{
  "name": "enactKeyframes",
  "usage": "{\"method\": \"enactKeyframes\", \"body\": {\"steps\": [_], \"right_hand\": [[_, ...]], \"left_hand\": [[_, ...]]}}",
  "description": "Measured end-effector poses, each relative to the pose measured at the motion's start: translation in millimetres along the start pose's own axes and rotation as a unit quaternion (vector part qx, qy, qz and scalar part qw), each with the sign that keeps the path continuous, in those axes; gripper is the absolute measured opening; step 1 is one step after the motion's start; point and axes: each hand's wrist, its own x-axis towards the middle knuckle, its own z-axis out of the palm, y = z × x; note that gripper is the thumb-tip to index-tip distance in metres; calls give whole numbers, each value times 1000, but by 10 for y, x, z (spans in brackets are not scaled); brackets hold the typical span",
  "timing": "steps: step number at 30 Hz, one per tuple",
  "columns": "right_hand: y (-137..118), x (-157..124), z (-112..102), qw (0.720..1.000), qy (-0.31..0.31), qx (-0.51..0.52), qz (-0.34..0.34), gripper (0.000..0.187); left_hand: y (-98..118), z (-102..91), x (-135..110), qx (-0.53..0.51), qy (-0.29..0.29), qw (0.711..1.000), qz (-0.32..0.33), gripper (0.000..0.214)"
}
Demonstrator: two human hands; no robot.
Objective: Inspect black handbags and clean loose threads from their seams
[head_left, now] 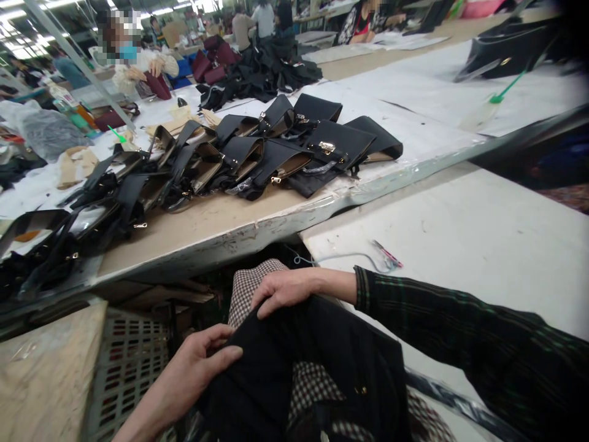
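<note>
A black bag [340, 337] with soft dark cloth and a small bit of gold hardware lies across my lap, over checked fabric [313, 377]. My left hand [202, 359] pinches its left edge between thumb and fingers. Farther up that same edge, my right hand [285, 291] is closed over the cloth, thumb on the near side and fingers bent over the top. The lower part of the bag runs out of view at the bottom.
Rows of black bags [239, 153] with gold clasps stand on the long worktable [221, 230]. A white side table [497, 245] at right holds a red-handled cutter [388, 253]. A plastic crate [131, 362] stands at lower left. Across the table, a person [138, 67] handles a maroon piece.
</note>
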Motion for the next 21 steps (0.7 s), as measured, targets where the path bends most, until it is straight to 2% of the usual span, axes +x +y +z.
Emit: {"method": "enactKeyframes", "body": {"steps": [3,6,10,12,17,21], "right_hand": [[-12,16,0,999,-19,35,-13,32],[-46,60,7,999,-29,24,-28,33],[-76,76,20,999,-23,-32,-36,31],[-44,45,16,998,-15,-46,-35,30],[142,-101,-12,1000,5,-12,-8,29],[164,-203,-17,999,10,-53,-5,25]], "left_hand": [[-23,54,-26,26,26,999,-4,37],[57,120,-34,95,37,995,12,38],[268,200,49,261,41,964,41,37],[339,226,110,308,37,949,54,36],[306,226,205,304,12,951,46,39],[260,208,225,311,14,949,39,41]]}}
